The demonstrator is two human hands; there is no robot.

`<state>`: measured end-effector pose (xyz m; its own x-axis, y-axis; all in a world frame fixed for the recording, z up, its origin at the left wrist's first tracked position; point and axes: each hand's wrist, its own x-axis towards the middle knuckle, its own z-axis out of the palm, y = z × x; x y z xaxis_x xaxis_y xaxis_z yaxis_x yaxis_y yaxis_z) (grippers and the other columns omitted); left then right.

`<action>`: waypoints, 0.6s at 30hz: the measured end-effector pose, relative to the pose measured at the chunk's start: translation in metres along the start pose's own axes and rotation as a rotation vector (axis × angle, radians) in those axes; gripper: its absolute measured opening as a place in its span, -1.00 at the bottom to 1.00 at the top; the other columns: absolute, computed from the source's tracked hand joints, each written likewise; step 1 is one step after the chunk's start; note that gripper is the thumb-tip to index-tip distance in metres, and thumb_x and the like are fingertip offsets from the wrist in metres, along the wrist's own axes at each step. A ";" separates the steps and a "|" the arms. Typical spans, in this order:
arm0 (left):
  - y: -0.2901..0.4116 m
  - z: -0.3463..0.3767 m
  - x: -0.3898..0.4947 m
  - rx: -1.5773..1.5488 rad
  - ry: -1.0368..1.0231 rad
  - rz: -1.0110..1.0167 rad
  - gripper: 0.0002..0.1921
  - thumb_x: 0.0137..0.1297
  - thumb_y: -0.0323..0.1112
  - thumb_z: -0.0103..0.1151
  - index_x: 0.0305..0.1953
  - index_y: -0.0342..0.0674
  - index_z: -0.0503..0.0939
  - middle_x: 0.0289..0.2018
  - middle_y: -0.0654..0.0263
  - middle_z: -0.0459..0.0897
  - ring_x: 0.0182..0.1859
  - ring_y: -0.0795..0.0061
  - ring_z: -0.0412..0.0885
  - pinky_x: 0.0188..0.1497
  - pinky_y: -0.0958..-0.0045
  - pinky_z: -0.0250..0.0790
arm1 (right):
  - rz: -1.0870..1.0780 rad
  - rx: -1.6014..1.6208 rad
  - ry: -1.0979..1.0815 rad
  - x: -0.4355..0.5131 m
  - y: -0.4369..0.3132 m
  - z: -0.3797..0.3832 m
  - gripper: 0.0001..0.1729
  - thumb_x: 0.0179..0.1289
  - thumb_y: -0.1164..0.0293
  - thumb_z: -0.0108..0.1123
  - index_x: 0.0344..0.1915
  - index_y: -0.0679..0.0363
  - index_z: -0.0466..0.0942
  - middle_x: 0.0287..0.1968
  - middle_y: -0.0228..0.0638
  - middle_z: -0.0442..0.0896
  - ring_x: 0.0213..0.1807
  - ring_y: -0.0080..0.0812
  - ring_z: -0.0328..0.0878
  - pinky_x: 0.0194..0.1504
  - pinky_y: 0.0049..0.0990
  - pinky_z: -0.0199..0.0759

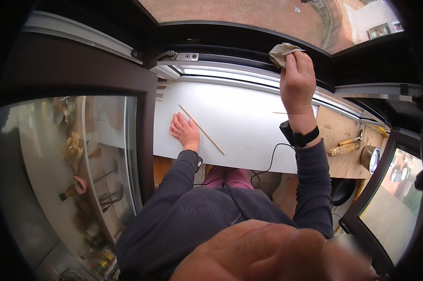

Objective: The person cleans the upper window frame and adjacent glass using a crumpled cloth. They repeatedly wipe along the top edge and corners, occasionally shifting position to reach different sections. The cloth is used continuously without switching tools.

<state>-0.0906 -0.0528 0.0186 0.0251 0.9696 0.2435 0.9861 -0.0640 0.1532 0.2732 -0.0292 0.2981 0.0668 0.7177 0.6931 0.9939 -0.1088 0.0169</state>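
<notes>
My right hand reaches up with a crumpled, off-white cloth pinched in its fingers. That cloth lies against the dark lower rail of the window frame, just below a mesh screen. Flat on the white countertop rests my left hand, holding nothing, its thumb apart from the fingers. Right beside its thumb a thin wooden stick lies slantwise on the white surface; whether the two touch I cannot tell.
Open glazed sashes stand on the left and right. A metal hinge arm sits at the frame's left. On the brown board are a straw brush and a metal pot. A black cable trails from my right wrist.
</notes>
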 end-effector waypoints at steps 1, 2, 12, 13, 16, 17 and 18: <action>0.001 0.000 0.000 0.002 -0.003 0.000 -0.34 0.39 -0.14 0.17 0.44 -0.21 0.28 0.46 0.13 0.26 0.45 0.02 0.21 0.49 -0.19 -0.03 | -0.004 -0.039 0.004 0.003 -0.004 0.002 -0.67 0.07 0.60 0.35 -0.10 0.39 0.66 -0.03 -0.09 0.69 0.11 -0.05 0.65 0.19 -0.22 0.57; 0.000 -0.001 0.000 0.007 -0.002 -0.001 -0.34 0.39 -0.14 0.17 0.44 -0.21 0.28 0.46 0.12 0.26 0.45 0.01 0.21 0.49 -0.19 -0.03 | -0.022 -0.027 0.011 0.007 -0.011 0.004 -0.67 0.07 0.59 0.34 -0.10 0.40 0.66 -0.03 -0.09 0.69 0.12 -0.05 0.64 0.19 -0.23 0.56; 0.001 0.000 0.001 0.041 -0.039 -0.006 -0.34 0.41 -0.15 0.14 0.46 -0.24 0.25 0.48 0.10 0.22 0.44 -0.02 0.20 0.48 -0.20 -0.05 | -0.094 0.245 -0.003 0.055 -0.114 0.043 -0.60 0.12 0.40 0.40 -0.10 0.47 0.63 -0.07 -0.02 0.62 0.05 -0.06 0.58 0.13 -0.25 0.53; 0.002 -0.001 0.001 0.043 -0.038 -0.006 -0.33 0.41 -0.15 0.14 0.46 -0.24 0.25 0.48 0.10 0.22 0.44 -0.03 0.20 0.48 -0.20 -0.05 | -0.075 0.310 -0.006 0.059 -0.125 0.044 -0.59 0.13 0.37 0.43 -0.12 0.47 0.63 -0.10 -0.04 0.61 0.03 -0.08 0.57 0.11 -0.27 0.53; 0.002 -0.003 0.001 0.036 -0.034 0.010 -0.33 0.42 -0.14 0.14 0.47 -0.24 0.24 0.48 0.09 0.22 0.44 -0.04 0.20 0.48 -0.20 -0.05 | -0.117 0.313 0.017 0.073 -0.146 0.053 -0.67 0.09 0.40 0.40 -0.23 0.45 0.63 -0.20 -0.08 0.58 -0.07 -0.13 0.53 0.02 -0.34 0.52; 0.002 -0.004 0.001 0.033 -0.033 0.017 -0.33 0.42 -0.14 0.14 0.47 -0.24 0.24 0.48 0.09 0.22 0.44 -0.04 0.20 0.48 -0.20 -0.05 | -0.145 0.299 0.024 0.076 -0.151 0.056 -0.69 0.06 0.43 0.37 -0.25 0.45 0.63 -0.20 -0.07 0.57 -0.08 -0.14 0.52 0.00 -0.35 0.52; 0.002 -0.005 0.002 0.036 -0.029 0.017 -0.33 0.42 -0.14 0.14 0.47 -0.24 0.24 0.48 0.10 0.22 0.44 -0.04 0.20 0.48 -0.20 -0.05 | -0.165 0.287 0.029 0.079 -0.157 0.059 -0.70 0.03 0.46 0.35 -0.26 0.45 0.63 -0.21 -0.07 0.57 -0.09 -0.14 0.51 -0.02 -0.36 0.52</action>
<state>-0.0894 -0.0523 0.0237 0.0463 0.9749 0.2178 0.9907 -0.0727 0.1149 0.1277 0.0855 0.3078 -0.0957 0.6891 0.7183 0.9756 0.2082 -0.0698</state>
